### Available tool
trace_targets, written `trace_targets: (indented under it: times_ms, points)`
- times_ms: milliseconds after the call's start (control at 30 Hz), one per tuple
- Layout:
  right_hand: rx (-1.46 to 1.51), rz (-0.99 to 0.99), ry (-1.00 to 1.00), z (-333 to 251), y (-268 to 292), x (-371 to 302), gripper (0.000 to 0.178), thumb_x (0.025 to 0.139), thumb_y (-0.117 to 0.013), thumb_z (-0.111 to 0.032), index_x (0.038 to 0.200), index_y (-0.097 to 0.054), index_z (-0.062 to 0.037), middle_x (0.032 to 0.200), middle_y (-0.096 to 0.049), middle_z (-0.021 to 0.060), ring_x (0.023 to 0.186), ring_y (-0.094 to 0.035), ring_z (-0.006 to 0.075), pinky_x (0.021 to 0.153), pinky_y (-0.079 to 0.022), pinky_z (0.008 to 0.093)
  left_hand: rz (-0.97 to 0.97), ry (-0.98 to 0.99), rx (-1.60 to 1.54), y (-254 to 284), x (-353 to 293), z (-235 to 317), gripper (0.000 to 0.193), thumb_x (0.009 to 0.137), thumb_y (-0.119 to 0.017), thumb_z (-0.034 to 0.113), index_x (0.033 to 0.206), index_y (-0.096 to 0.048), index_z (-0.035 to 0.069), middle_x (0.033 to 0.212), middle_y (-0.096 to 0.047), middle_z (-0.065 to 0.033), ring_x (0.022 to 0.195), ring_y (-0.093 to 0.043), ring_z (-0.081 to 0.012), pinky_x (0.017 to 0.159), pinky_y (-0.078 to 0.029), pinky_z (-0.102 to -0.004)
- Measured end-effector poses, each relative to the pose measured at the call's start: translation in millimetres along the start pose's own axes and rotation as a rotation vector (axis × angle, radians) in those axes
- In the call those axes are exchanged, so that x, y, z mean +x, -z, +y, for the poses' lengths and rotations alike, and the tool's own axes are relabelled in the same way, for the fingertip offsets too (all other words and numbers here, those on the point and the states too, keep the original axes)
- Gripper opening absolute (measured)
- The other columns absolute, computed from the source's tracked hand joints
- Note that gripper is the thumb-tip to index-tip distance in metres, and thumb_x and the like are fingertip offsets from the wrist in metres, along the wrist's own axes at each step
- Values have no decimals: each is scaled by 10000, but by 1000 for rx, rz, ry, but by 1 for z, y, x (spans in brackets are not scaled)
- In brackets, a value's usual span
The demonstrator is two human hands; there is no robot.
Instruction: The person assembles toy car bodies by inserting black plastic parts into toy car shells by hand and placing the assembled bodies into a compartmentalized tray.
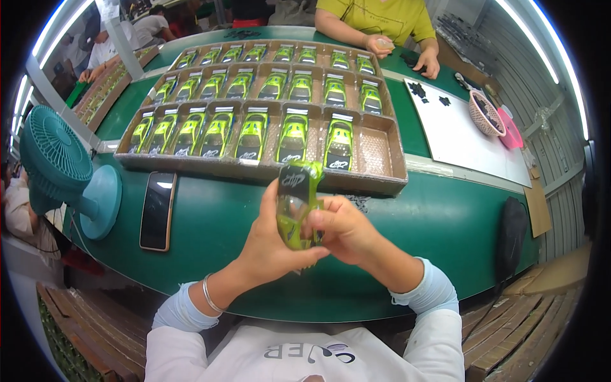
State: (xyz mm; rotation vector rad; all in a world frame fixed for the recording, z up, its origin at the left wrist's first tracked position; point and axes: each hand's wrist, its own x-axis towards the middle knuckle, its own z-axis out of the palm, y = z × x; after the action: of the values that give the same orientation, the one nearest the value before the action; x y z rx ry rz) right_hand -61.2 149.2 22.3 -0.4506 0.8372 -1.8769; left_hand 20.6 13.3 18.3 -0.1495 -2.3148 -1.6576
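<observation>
Above the table's near middle, I hold a lime-green and black toy car body (294, 207) with clear windows, tilted with its dark hood end up. My left hand (258, 239) wraps round its left side and lower end. Against its right side, my right hand (344, 226) has thumb and fingers bent in a pinch; the fingertips are partly hidden. Just beyond stands a brown cardboard tray (235, 168) with rows of compartments, most with a similar green toy car (254, 135). In the front right compartment, patterned lining (377, 153) shows.
At left stand a teal fan (63, 159) and a dark-screened phone (157, 210) on the green table (216, 280). On the right are a white board (439, 137) with small black parts, a basket (487, 114) and a black pouch (511, 235). Across sits a person (382, 22) handling parts.
</observation>
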Motion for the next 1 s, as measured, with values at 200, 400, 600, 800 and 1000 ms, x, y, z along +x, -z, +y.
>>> trace_targets:
  times_ms: [200,400,600,800,1000]
  points:
    - [-542,199,137,1,-5,4,240,772,-594,-133,931,-550,40,861,-587,75,769,-544,102,647,-452,256,122,98,160,5,3,-3,867,580,-741,184,1263,-228,34,1002,-471,-130,866,-523,-237,710,-452,-331]
    - [-1429,439,311,2,-9,4,193,762,-555,-157,783,-538,34,610,-577,160,517,-581,214,496,-463,316,209,-64,358,2,4,-7,828,568,-722,157,1247,-264,39,961,-473,-132,784,-549,-276,613,-473,-342]
    - [-1916,423,453,1,-6,4,234,761,-511,-159,570,-472,-30,500,-520,134,451,-537,280,417,-423,379,184,-113,536,4,7,-5,794,565,-705,140,1235,-289,41,918,-492,-134,710,-570,-314,566,-484,-367]
    - [-1941,422,658,7,10,8,253,755,-515,-168,545,-463,-37,472,-496,127,442,-524,280,413,-421,379,196,-23,483,-3,5,-1,804,579,-703,142,1244,-260,47,941,-498,-150,730,-575,-328,574,-486,-373]
    - [-857,306,-36,-4,4,11,264,824,-494,-241,722,-515,1,506,-488,53,402,-490,164,366,-379,278,165,153,266,10,7,-4,796,610,-703,166,1241,-235,41,987,-492,-169,881,-556,-312,718,-463,-362]
